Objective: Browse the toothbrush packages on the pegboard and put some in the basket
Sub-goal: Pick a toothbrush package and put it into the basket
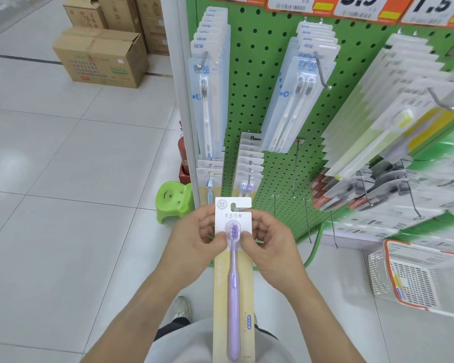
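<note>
Head view — left hand (194, 239) and right hand (269, 242) pinch the toothbrush package (232, 284) between them.

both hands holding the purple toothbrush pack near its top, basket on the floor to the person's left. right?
Not quite: the basket is to the person's right, not left, on the floor below the pegboard. The rest holds: the left hand and right hand both pinch the purple toothbrush pack near its top. The head view shows it.
</note>
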